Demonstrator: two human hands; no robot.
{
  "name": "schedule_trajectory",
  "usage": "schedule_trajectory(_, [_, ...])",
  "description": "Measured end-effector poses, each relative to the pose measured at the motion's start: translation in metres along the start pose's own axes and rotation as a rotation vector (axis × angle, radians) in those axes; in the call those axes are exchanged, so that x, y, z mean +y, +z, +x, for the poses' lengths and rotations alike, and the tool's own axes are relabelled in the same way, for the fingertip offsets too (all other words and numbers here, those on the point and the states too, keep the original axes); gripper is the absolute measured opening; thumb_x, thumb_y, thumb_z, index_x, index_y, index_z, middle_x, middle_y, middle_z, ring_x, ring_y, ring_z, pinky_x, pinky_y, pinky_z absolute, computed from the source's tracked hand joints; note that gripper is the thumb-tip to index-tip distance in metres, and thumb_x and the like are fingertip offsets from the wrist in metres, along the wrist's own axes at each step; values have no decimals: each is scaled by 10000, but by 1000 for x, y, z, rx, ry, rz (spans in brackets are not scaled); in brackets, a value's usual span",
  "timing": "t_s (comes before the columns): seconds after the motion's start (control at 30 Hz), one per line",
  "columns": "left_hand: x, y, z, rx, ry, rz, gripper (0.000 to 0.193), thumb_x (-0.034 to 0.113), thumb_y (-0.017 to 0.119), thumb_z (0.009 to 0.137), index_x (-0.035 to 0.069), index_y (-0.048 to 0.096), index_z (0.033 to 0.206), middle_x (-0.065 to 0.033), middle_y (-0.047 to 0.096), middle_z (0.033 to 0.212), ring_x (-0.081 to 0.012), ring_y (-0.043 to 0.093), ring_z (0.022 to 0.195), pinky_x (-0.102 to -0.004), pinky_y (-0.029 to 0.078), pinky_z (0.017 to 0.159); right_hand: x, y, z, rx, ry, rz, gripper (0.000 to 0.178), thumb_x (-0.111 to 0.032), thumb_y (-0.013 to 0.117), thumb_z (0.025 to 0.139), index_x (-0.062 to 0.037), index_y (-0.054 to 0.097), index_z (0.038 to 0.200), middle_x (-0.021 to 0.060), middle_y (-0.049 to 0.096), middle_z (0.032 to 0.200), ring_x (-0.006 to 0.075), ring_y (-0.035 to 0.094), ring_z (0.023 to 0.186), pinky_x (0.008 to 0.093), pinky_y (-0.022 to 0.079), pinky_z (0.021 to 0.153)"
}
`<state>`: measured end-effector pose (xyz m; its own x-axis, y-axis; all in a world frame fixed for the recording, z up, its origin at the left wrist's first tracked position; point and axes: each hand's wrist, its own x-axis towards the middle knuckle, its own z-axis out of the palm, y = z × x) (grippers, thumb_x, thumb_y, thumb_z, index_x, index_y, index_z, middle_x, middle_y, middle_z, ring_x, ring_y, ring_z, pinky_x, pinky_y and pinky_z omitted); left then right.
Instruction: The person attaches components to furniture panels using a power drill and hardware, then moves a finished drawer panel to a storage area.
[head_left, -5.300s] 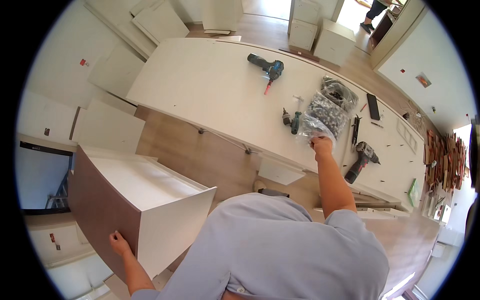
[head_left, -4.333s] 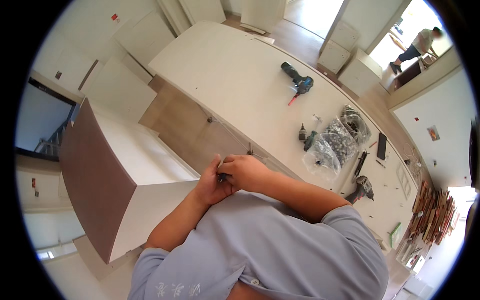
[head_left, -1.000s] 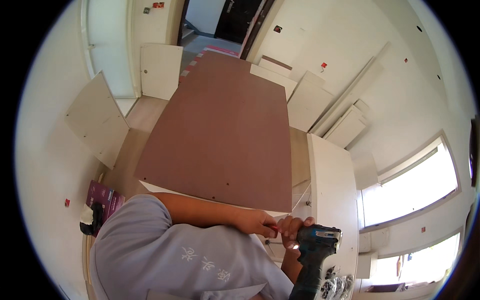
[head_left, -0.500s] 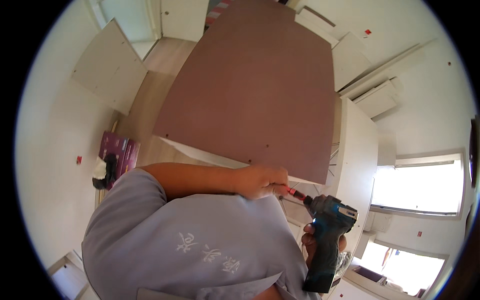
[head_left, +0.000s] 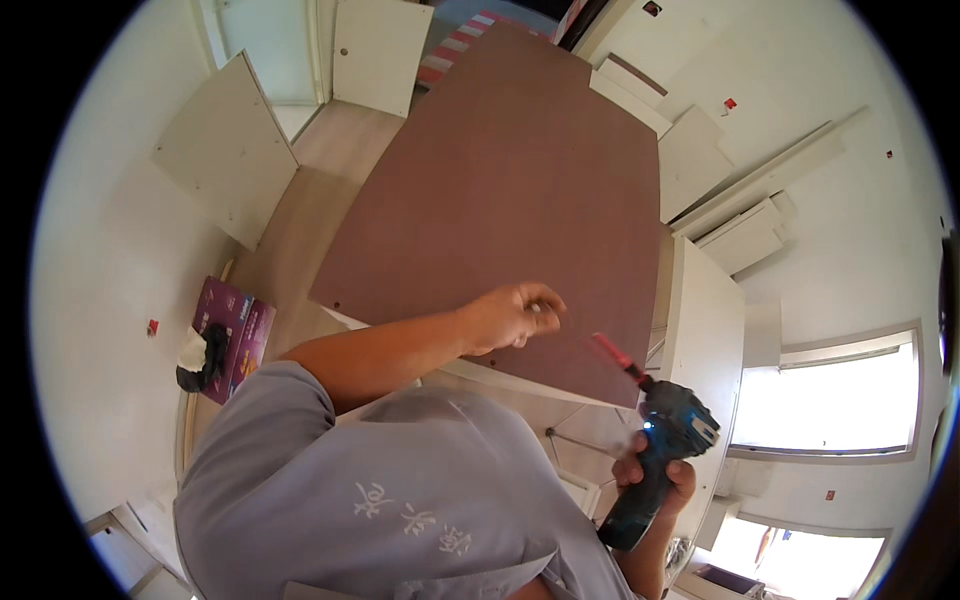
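My right hand (head_left: 682,480) grips the handle of a dark teal and black cordless driver (head_left: 655,490), its small light glowing. A red bit holder (head_left: 620,360) points from the driver up and left toward the panel. Over the near part of a large mauve-brown panel (head_left: 510,170), my left hand (head_left: 505,318) is closed, thumb and fingers curled together. Something small and pale may be between the fingertips, but I cannot make it out. Small dark holes or screw heads show along the panel's near edge, and its pale side faces me.
At the left, a purple box (head_left: 240,335) has a black and white item on it. A white board (head_left: 230,150) leans on the left wall. Along the right lie a long white cabinet panel (head_left: 705,350) and stacked white boards (head_left: 745,238). Thin metal rods (head_left: 575,435) show below the panel.
My left hand has left the red bit tip and moved up and left over the panel. The driver has shifted slightly right, its bit now tilted more upward.
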<state>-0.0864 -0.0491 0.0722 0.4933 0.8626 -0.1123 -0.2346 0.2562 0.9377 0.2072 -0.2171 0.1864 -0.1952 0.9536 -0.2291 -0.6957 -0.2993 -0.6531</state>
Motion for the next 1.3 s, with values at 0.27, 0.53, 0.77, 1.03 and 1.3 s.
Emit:
schedule_trajectory(0.27, [9,-36,60,-44,-332,-580,208,118,455,1101,43,592,1238,-130,655,1156,-98,558,753,-204,496,573,14,-15,-11,84,82,-183,856,-352,786,878,38,360,1510,155,676,1136,232,659,813,383,533,706])
schedule_trajectory(0.53, [3,-35,86,-196,-372,-496,202,212,473,1115,81,616,1171,-93,701,1097,-126,658,791,-208,529,566,28,21,-2,391,-152,-474,624,-219,784,861,39,538,1374,235,703,1115,277,722,826,373,614,729])
schedule_trajectory(0.77, [-14,-38,96,-238,-342,-668,218,260,501,1108,90,637,1091,-41,676,940,-116,600,708,-232,492,545,52,39,37,308,-261,-733,600,5,762,853,26,513,1399,165,666,1246,260,681,1111,375,613,841])
schedule_trajectory(1.03, [9,-31,89,-168,-305,-743,205,169,437,1114,64,606,1163,-24,585,834,-91,492,668,-245,360,491,68,44,53,255,-289,-834,429,2,740,878,45,614,1286,127,695,1188,176,686,987,332,571,864])
schedule_trajectory(1.3, [13,-34,85,-207,-273,-590,145,184,487,1107,90,592,1140,-48,606,956,-63,476,669,-212,324,500,68,49,62,313,-355,-742,493,-34,749,874,44,578,1330,152,693,1164,231,695,1005,360,602,816])
